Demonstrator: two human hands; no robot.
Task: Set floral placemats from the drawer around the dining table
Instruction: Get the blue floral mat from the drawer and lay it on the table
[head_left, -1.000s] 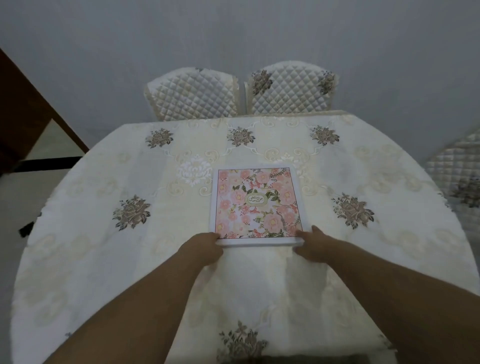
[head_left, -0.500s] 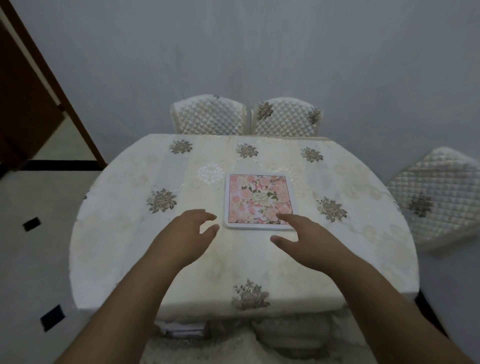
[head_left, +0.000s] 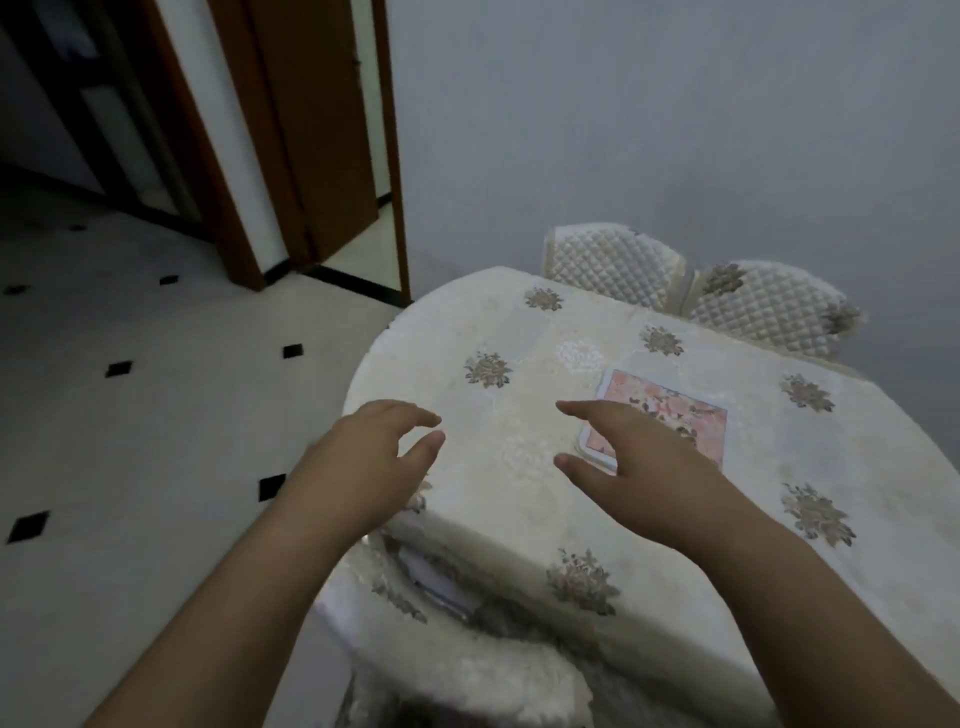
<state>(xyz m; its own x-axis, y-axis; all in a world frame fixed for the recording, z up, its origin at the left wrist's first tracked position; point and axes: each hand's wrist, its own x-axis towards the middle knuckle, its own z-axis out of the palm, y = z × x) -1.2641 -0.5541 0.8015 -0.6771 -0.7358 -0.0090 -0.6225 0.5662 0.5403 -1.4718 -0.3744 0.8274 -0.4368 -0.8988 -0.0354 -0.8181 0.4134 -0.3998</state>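
A pink floral placemat (head_left: 670, 410) with a white border lies flat on the dining table (head_left: 519, 415), which wears a cream tablecloth with brown flower motifs. My right hand (head_left: 634, 457) hovers in front of the mat's near left corner, fingers spread, holding nothing, and hides that corner. My left hand (head_left: 374, 452) floats over the table's left edge, fingers loosely curled and apart, also empty. No drawer is in view.
Two quilted chairs (head_left: 613, 265) (head_left: 769, 306) stand behind the table against the grey wall. A cushioned seat (head_left: 467, 670) sits tucked under the near edge. Wooden door frames (head_left: 322, 145) and a white tiled floor (head_left: 156, 364) with black diamonds lie to the left.
Both hands have let go of the placemat and pulled back from it. My view has swung left, so the table now sits to the right and the doorway shows.
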